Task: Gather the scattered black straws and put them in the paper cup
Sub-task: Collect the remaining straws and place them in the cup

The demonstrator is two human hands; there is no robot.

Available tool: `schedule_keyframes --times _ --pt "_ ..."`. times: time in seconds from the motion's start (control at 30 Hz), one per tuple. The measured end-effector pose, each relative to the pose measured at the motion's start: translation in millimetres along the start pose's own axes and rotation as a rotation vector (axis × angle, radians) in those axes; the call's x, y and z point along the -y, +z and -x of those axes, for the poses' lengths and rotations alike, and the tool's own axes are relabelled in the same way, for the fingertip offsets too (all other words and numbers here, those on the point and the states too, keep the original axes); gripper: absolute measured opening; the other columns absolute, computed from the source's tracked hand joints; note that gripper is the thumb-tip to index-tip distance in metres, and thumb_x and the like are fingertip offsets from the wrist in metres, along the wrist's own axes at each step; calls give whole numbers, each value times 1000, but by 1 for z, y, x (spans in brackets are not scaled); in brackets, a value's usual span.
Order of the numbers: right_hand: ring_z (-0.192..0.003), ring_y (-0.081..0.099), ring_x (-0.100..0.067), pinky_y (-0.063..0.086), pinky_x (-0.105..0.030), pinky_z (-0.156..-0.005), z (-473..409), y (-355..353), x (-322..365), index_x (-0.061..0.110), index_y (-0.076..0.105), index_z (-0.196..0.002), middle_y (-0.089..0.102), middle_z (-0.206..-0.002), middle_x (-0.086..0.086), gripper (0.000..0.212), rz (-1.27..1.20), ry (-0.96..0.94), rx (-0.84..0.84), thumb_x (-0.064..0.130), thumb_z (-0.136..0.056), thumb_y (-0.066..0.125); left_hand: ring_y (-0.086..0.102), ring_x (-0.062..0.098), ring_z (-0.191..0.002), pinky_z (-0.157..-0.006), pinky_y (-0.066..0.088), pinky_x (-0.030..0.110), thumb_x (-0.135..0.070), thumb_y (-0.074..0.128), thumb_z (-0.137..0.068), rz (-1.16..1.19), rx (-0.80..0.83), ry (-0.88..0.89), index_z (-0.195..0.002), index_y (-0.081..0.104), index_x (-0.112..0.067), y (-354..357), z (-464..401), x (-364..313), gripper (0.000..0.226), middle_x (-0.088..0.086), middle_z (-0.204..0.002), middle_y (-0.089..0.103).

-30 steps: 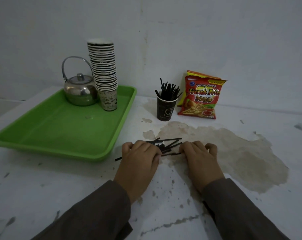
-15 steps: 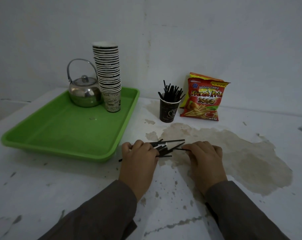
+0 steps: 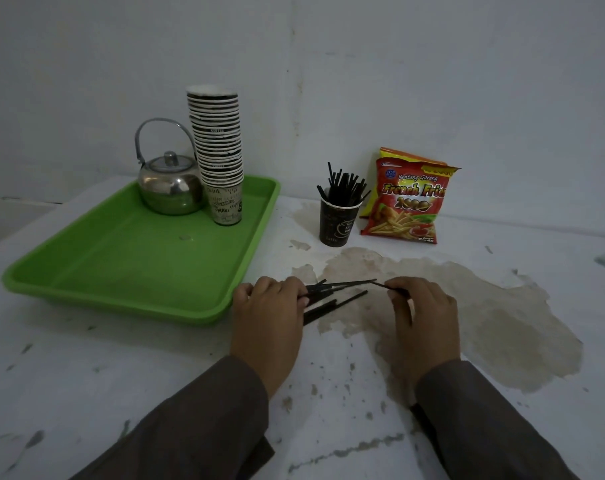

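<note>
Stained white worktop (image 3: 467,306), my left hand (image 3: 266,313) gripped the gathered black straws (image 3: 332,299), right hand (image 3: 422,313) pinched one more, paper cup (image 3: 339,221) probably next.

Kettle (image 3: 169,188) and cup stack (image 3: 219,154) on tray (image 3: 86,278) left, paper cup (image 3: 337,221) right, snack bag (image 3: 410,202) beside it.

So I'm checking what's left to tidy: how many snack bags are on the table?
1. The snack bag leans against the wall at the back, just right of the paper cup holding straws. Nothing seems hidden behind it.
</note>
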State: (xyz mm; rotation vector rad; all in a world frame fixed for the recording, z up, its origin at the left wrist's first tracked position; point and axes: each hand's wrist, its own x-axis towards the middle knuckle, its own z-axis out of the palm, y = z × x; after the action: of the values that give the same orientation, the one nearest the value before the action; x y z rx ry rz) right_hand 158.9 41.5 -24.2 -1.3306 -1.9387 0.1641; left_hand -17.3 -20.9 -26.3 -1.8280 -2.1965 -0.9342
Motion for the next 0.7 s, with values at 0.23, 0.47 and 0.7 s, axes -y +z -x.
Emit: schedule_keyframes --times 0.23,0.47,0.7 --pt "-96 56 -24 27 -33 -86 0 6 8 24 68 -90 70 -93 0 22 93 -179 187 5 -80 64 58 23 -74 -72 49 40 -15 60 -85 338 -67 -126 -86 64 -16 -4 -5 3 5 -3 -73 59" --pt "-83 66 -21 49 -32 -73 -4 31 40 23 67 -80 72 -85 3 13 196 -491 293 17 -68 70 62 2 -82 -69 49 11 -7 61 -84 757 -58 -207 -97 65 -26 -13 0 -10 23 -9 -82 68" --pt "-73 65 -19 51 -28 -62 -1 39 44 23 69 -85 71 -79 5 24 291 -575 348 24 -72 49 64 5 -89 -75 50 9 -11 62 -84 866 -47 -230 -101 70 -20 -14 1 -14 20 -2 -94 71"
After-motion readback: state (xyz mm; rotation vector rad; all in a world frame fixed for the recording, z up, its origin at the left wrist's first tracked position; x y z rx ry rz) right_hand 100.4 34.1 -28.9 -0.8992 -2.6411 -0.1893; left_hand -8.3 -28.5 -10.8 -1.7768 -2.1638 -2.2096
